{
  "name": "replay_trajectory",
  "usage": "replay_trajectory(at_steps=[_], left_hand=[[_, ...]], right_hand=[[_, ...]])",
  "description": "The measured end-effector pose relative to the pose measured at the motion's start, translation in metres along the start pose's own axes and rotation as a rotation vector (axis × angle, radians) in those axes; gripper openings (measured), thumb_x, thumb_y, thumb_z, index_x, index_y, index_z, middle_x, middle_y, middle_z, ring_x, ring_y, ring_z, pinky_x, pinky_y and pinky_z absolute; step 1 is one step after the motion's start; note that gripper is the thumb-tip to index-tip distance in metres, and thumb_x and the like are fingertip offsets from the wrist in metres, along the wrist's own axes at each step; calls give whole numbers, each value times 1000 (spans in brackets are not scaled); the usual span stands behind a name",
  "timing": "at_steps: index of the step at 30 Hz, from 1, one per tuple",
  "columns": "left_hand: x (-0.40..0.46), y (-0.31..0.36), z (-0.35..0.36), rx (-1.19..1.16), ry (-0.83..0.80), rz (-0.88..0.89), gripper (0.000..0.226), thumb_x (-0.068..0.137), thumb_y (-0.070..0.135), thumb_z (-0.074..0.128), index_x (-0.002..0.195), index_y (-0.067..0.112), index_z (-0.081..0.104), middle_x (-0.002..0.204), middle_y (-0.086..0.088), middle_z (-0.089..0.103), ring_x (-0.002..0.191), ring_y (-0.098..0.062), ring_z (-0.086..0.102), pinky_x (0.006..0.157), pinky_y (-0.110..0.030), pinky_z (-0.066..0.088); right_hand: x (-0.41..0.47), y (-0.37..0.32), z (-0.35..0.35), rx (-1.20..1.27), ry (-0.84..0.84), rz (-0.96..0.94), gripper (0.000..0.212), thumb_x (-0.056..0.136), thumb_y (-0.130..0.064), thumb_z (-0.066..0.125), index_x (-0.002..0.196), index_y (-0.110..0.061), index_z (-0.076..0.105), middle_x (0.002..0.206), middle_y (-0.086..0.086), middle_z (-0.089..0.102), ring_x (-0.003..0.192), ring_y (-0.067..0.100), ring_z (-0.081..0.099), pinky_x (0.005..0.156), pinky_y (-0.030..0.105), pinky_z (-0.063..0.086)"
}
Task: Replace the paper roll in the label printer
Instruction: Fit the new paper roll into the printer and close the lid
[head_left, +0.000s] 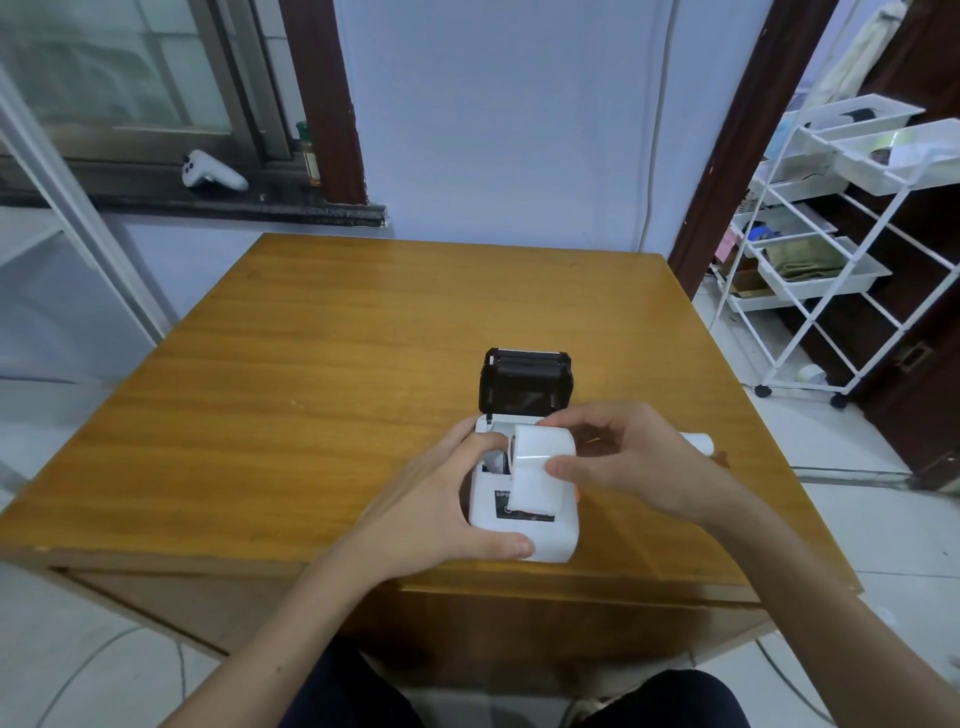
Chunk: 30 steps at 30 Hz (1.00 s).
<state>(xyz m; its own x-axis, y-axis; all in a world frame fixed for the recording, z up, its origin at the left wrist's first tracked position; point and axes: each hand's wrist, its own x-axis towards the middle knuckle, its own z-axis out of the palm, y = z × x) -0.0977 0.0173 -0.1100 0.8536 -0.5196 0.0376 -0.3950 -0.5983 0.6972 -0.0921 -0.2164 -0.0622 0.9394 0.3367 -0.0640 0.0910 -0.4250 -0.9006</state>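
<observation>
The left hand (441, 499) clasps the printer (524, 525) to steady it on the bench (311, 364); the right hand (623, 457) pinches the paper roll (543, 449) above the open bay between both hands, ready to seat it.

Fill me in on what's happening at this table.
A person is loading paper into a small white label printer on the wooden table. Its black lid stands open. The left hand steadies the printer body, fingers reaching into the bay. The right hand holds a white paper roll over the open bay, its loose end hanging down over the front. The roll doesn't look seated yet. Another white object lies behind the right hand.
</observation>
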Motion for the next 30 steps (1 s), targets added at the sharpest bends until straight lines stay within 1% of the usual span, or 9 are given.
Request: replay_trajectory(at_steps=[9,13,15,17,19,21,25,27,30], left_hand=[[-1,3,-1,-29,24,2,83,59,68,76,130,41,42,136,31,34,115,0,49,87,-30,54],[-3,6,-3,-78,43,0,72,59,61,81,117,49,40,127,31,42,106,3,53,76,-16,49],[-3,7,-4,-110,44,-2,71,59,56,84,112,57,36,123,32,45,104,6,53,72,-12,48],[-4,7,-4,-121,40,-24,73,59,56,85,110,60,33,120,31,47,102,8,53,71,-14,50],[-4,7,-4,-134,31,-43,75,57,56,85,108,61,31,121,31,46,102,9,52,73,-18,52],[-5,7,-4,-150,34,-47,75,57,56,86,106,64,29,123,34,44,103,9,53,75,-20,54],[-5,10,-5,-153,34,-36,75,58,53,87,100,70,26,124,41,39,105,12,50,73,-12,49],[-5,11,-5,-141,35,-31,77,58,54,86,99,72,24,124,43,37,106,14,48,72,-10,47],[-4,11,-4,-139,44,-22,77,58,53,87,100,71,24,124,42,38,106,13,48,71,-11,46]], right_hand=[[2,2,1,80,3,-13,28,80,-7,76,108,-11,74,104,8,76,96,20,72,83,34,60],[6,1,1,78,13,-18,27,79,-7,77,105,-13,75,101,6,77,93,18,73,82,33,61],[9,-1,4,32,15,-2,27,79,-10,78,104,-16,75,98,2,77,92,13,73,82,31,60],[12,-4,8,-67,3,13,26,79,-14,79,104,-20,75,95,-4,76,89,6,72,80,27,59],[14,-8,9,-210,-24,13,26,81,-20,78,107,-21,74,89,-12,73,80,-5,67,72,18,55],[17,-12,7,-345,-60,15,26,82,-27,76,107,-22,73,82,-18,67,70,-14,60,63,10,46],[26,-14,1,-441,-173,35,27,84,-33,73,109,-22,72,80,-21,61,66,-24,52,59,2,38],[30,-14,-1,-423,-250,52,30,86,-35,70,112,-21,72,86,-20,65,69,-20,55,61,6,40],[33,-10,-2,-409,-331,61,31,91,-37,64,117,-23,71,102,-10,74,86,0,66,70,21,52]])
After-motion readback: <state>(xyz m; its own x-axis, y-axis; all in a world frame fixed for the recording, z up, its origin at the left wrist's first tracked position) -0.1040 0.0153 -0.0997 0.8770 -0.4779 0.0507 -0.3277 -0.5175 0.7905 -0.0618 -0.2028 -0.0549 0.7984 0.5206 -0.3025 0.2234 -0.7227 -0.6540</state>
